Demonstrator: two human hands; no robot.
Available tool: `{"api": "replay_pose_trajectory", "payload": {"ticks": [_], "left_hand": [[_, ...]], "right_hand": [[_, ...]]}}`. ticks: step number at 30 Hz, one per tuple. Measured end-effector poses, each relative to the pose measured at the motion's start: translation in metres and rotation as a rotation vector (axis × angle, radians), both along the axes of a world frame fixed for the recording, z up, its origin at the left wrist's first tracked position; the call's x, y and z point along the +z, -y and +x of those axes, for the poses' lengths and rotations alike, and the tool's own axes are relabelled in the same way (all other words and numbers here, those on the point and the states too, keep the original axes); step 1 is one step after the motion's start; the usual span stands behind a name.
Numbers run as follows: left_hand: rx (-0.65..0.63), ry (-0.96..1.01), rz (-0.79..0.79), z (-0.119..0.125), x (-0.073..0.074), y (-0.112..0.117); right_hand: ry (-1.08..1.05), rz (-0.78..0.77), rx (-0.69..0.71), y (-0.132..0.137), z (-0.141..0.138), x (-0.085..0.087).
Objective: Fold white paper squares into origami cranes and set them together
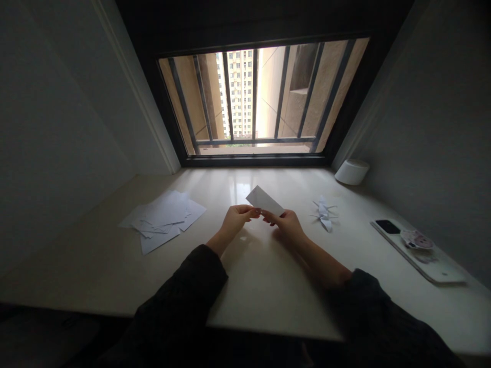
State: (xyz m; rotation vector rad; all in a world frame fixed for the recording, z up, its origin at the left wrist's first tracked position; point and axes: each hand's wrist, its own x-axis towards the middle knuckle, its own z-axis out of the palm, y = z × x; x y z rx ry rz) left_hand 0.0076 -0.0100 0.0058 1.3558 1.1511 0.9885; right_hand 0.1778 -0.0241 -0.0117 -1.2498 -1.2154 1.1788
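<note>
A small white sheet of paper (264, 199), rectangular and tilted, is held up over the middle of the pale sill-like surface. My left hand (240, 215) pinches its near edge between thumb and fingers. On the right, my right hand (284, 221) grips the same sheet near its lower right corner, and the two hands' fingertips meet. Whether the sheet is folded I cannot tell. Folded white paper figures (325, 213) with thin pointed arms, like paper cranes, lie in a short row to the right of my right hand.
A loose stack of white paper sheets (163, 217) lies at the left. On the right rests a phone (441, 268) with a round sticker-like grip (417, 239). A white cylindrical object (352, 172) stands in the back right corner. Behind is a barred window (253, 102).
</note>
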Motion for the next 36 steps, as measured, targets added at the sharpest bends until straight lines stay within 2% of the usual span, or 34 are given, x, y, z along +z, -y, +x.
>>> {"api": "replay_pose_trajectory", "payload": {"ticks": [5,13,21,28,36], "left_hand": [[0.049,0.051,0.006,0.007,-0.004,0.004],[0.242,0.154,0.015,-0.003,0.002,-0.003],[0.279,0.052,0.217,0.001,-0.001,0.0],[0.304,0.082,0.212,0.005,-0.005,-0.001],[0.321,-0.036,0.245,0.004,-0.009,-0.001]], "right_hand": [[-0.066,0.001,0.036,0.001,-0.001,-0.001],[-0.05,0.013,0.054,0.005,-0.005,0.002],[-0.029,0.012,0.036,0.004,-0.005,0.004],[-0.031,0.019,0.048,0.005,-0.005,0.004],[0.013,0.015,0.025,0.003,-0.004,0.001]]}}
